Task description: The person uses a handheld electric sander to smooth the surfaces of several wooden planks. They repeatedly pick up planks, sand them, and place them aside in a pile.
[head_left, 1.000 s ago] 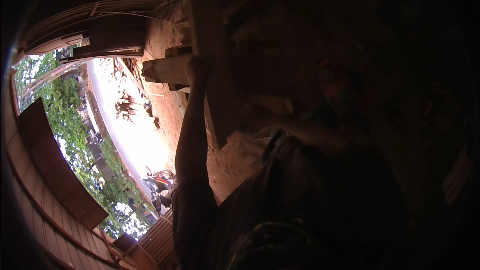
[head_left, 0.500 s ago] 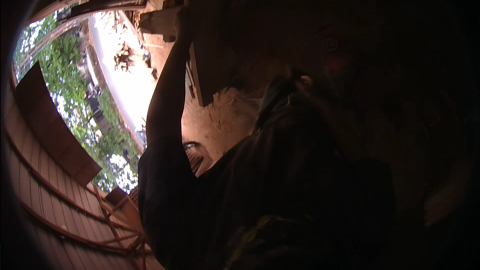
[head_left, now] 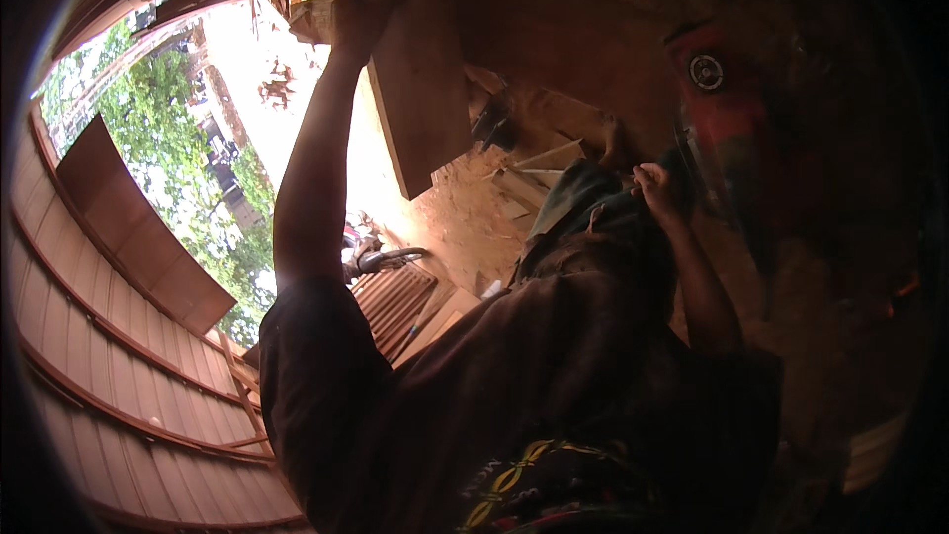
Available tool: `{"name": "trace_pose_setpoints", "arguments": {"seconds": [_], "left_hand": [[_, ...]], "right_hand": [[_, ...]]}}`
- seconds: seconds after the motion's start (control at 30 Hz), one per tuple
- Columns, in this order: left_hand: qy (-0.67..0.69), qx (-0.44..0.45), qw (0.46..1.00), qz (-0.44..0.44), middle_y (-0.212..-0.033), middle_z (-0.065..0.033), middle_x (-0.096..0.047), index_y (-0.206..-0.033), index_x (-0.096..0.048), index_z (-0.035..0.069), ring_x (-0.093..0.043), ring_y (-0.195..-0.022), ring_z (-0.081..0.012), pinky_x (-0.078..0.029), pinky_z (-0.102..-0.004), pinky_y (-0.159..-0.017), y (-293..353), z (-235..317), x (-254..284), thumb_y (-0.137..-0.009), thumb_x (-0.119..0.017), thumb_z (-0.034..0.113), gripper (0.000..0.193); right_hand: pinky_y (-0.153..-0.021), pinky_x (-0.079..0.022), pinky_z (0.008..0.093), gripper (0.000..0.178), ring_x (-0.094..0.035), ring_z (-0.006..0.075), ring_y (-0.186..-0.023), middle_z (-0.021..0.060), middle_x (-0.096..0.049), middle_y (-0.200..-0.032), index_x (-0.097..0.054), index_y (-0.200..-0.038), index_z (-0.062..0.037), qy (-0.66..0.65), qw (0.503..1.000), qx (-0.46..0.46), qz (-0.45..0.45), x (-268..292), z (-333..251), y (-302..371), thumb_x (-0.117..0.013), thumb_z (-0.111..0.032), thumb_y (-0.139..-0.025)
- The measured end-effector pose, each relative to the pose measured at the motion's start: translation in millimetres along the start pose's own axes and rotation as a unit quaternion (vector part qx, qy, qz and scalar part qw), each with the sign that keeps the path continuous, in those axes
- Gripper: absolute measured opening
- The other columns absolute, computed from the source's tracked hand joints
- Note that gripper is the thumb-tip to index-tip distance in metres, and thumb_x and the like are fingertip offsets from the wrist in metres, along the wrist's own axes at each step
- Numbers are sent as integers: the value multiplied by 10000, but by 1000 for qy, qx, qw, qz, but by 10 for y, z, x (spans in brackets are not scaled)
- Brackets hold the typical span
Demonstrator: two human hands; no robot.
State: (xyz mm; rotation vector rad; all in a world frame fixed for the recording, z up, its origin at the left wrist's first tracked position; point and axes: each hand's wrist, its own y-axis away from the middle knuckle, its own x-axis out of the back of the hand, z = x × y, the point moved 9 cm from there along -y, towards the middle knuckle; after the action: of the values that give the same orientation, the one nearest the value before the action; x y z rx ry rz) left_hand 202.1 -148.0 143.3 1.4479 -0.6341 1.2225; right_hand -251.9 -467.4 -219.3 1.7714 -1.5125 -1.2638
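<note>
My left arm reaches up to the top left, where my left hand [head_left: 362,25] is closed on the edge of a thick wooden board [head_left: 413,104]. The thumb side lies over the board's face; the other fingers are mostly hidden in shadow. A pale wood piece [head_left: 312,20] juts out beside that hand, and I cannot tell whether the hand touches it. Close to my dark green trousers, my right hand [head_left: 656,190] hangs with its fingers curled, and no object shows in it. Right of it and farther up is a red machine [head_left: 714,74] with a round dial-like part.
Wood offcuts [head_left: 539,163] lie on the dusty floor [head_left: 460,198] past my legs. Slatted wood [head_left: 393,305] and a dark curved object [head_left: 390,259] sit near my left side. Daylight and trees [head_left: 158,109] show beyond an opening; the right side is very dark.
The picture has brightened, bringing out the board, the red machine and my right forearm. My right hand appears farther right and slightly lower. My left hand stays at the board, a little higher.
</note>
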Motion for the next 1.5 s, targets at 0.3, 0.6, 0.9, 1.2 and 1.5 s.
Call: {"name": "trace_pose_setpoints", "arguments": {"seconds": [0.3,0.6,0.9,1.2,1.5], "left_hand": [[-81,-47,996,3,-876,-146,-775,-1052,-743,-77,-739,-769,-203,-587,-362,-712,-223,-536,264,-806,-884,546,684],[-157,-82,984,28,-994,-90,-780,-1227,-759,0,-713,-811,-150,-577,-322,-750,-875,-1413,567,-952,-790,406,491],[-201,-321,921,89,-1408,-88,-656,-1573,-471,-3,-620,-1192,-177,-484,-331,-1017,-709,-1448,1095,-1132,-517,441,627],[306,45,951,25,-1710,-144,-356,-1652,-274,-46,-296,-1591,-281,-197,-430,-1314,-492,-1350,848,-1055,-367,740,992],[272,39,958,83,-1708,-141,-360,-1655,-269,-39,-325,-1577,-282,-212,-437,-1310,-336,-1264,824,-1049,-331,761,1005]], "right_hand": [[-650,-532,291,373,-698,128,-710,33,-701,-917,-691,-1146,-15,46,997,-36,56,-119,227,210,-631,-374,-1064],[-526,-488,253,385,-698,105,-732,15,-689,-1002,-680,-1233,-38,13,991,-122,52,-320,492,584,-604,-383,-1081],[-500,-471,233,431,-707,120,-740,59,-695,-1027,-629,-1329,-25,2,977,-209,41,-562,780,733,-588,-383,-1092],[-452,-438,245,410,-696,133,-675,56,-682,-951,-636,-1272,-36,-22,967,-248,51,-633,968,756,-589,-403,-1096],[-456,-445,243,416,-696,135,-677,60,-687,-954,-640,-1266,-48,6,969,-248,17,-623,937,739,-589,-423,-1092]]}}
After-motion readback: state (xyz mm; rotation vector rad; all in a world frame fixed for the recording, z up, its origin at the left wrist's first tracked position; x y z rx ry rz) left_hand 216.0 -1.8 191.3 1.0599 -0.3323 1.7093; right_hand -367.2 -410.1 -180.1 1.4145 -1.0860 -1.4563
